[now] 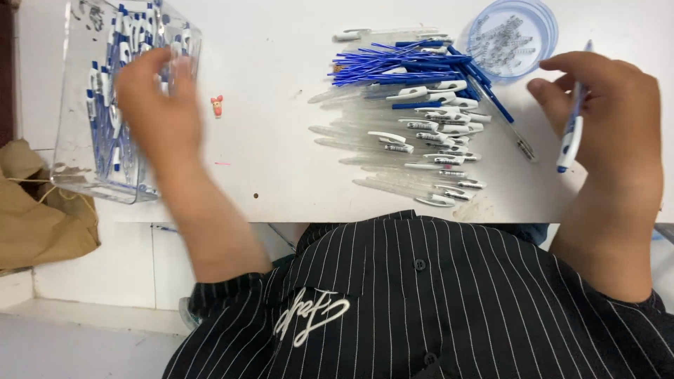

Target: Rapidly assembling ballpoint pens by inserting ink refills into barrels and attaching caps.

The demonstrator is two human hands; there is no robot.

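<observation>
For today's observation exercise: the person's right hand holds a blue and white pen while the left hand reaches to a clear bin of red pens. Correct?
Not quite. The head view shows the clear bin holds blue and white pens, not red. The right hand does hold a blue and white pen, and the left hand reaches to the bin.

A black shirt [449, 302] with thin white vertical pinstripes is worn, filling the lower part of the frame. Dark round buttons [420, 264] are set down its middle, and a white embroidered emblem [310, 314] is seen at lower centre. The sleeves are pushed up, and both forearms are left bare.
</observation>
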